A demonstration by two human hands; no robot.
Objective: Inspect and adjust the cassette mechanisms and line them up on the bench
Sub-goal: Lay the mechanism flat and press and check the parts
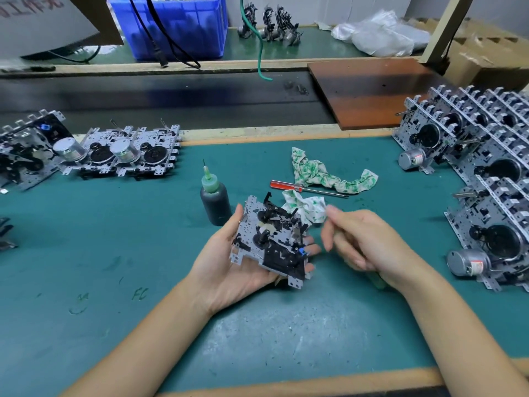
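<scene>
Head view shows two bare forearms over a green mat (120,253). At the centre, the left hand (229,270) lies palm up and holds a cassette mechanism (272,242); the thumb presses its left edge and the fingertips curl up at its right edge. Just beside it, toward 3 o'clock, the right hand (363,245) has curled fingers around something thin and greenish; what it is I cannot tell. Behind the mechanism stand a dark bottle (215,202) with a green nozzle, a crumpled cloth (326,173) and a red-handled screwdriver (306,188). At 9 to 10 o'clock a row of mechanisms (120,151) lies flat on the bench. At 3 o'clock a stack of mechanisms (486,179) leans together. At 12 o'clock, far, stands a blue crate (177,27).
</scene>
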